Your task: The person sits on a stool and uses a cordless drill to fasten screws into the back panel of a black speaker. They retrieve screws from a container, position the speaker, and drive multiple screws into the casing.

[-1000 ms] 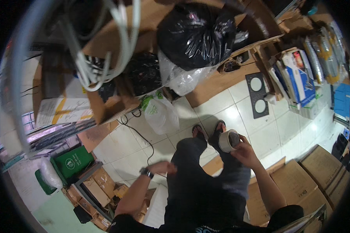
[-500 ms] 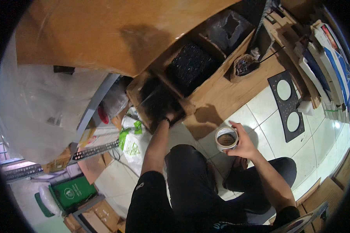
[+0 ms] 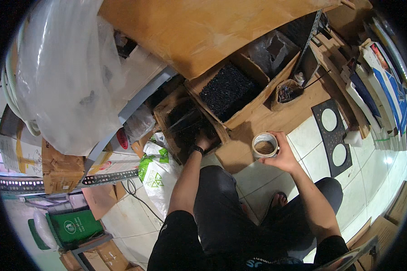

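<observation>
The right hand gripped a roll of tape at centre frame, fingers curled round its rim; light, stiff, best held by the outer edge; the left hand reached into a dark cardboard box, its grip hidden.

Tan tape roll; black mesh pad.

White tiled floor, glare at its right edge. Large brown cardboard sheet overhead. Left of the sheet, a clear plastic bag and perforated metal shelving rail; below, stacked cardboard boxes.
</observation>
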Motion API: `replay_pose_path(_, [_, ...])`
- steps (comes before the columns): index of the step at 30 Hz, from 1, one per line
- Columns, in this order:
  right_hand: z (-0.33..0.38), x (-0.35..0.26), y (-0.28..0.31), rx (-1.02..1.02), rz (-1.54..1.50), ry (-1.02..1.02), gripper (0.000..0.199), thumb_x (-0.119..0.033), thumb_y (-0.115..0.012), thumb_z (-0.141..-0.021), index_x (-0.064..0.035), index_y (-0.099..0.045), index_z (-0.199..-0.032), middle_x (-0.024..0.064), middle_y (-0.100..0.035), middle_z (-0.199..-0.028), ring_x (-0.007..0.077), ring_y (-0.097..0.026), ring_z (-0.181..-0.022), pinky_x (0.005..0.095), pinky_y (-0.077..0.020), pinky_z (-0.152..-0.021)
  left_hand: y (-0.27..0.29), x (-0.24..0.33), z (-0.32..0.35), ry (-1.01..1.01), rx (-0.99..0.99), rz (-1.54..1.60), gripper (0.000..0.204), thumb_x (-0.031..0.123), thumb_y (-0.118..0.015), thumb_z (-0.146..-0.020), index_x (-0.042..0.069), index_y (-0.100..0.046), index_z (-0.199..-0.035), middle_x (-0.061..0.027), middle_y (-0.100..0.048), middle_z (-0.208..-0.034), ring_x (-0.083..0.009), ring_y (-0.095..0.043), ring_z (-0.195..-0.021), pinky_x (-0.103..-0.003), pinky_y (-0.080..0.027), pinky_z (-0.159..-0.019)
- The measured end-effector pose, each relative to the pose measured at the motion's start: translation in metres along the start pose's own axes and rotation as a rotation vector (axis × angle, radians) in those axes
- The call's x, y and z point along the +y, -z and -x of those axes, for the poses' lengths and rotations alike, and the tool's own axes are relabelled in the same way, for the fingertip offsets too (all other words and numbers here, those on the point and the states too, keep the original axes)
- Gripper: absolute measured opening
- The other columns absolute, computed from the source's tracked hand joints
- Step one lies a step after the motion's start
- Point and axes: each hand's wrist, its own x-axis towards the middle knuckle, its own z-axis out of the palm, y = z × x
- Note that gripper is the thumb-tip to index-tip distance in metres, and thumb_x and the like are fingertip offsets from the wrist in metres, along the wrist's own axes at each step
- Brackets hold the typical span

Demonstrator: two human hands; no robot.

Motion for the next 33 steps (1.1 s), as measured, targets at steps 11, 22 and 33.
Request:
replay_pose_path(11, [-0.007, -0.001, -0.026, -0.004, 0.077, 0.049, 0.086, -0.019, -0.091, -0.06, 0.0016, -0.051, -0.133, 0.0207, -0.055, -0.124, 0.0369, -0.058, -0.119, 0.0424, -0.0477, -0.104, 0.0, 0.019, 0.004, 0.109, 0.039, -0.074, 0.037, 0.033, -0.087, -0.078, 0.012, -0.07, -0.102, -0.0116, -0.073, -0.113, -0.0317, -0.068, -0.107, -0.042, -0.054, -0.094])
replay_pose_path(22, [-0.022, -0.006, -0.065, -0.146, -0.028, 0.059, 0.091, -0.023, -0.094, -0.063, 0.0028, -0.049, -0.137, 0.0204, -0.065, -0.126, 0.0323, -0.065, -0.119, 0.0406, -0.0513, -0.102, 0.09, 0.041, 0.05, 0.18, -0.02, 0.824, 0.024, 0.011, -0.079, -0.087, 0.005, -0.069, -0.108, -0.0061, -0.069, -0.092, -0.0141, -0.067, -0.089, -0.03, -0.057, -0.071])
replay_pose_path(33, [-0.031, -0.017, -0.095, -0.119, -0.147, 0.07, 0.095, -0.023, -0.095, -0.06, -0.0005, -0.047, -0.14, 0.0229, -0.063, -0.127, 0.0394, -0.062, -0.12, 0.0433, -0.0504, -0.102, 0.103, 0.179, 0.159, -0.55, -0.076, 0.167, 0.025, 0.009, -0.077, -0.078, 0.006, -0.072, -0.102, -0.0141, -0.074, -0.105, -0.0272, -0.072, -0.092, -0.037, -0.056, -0.085])
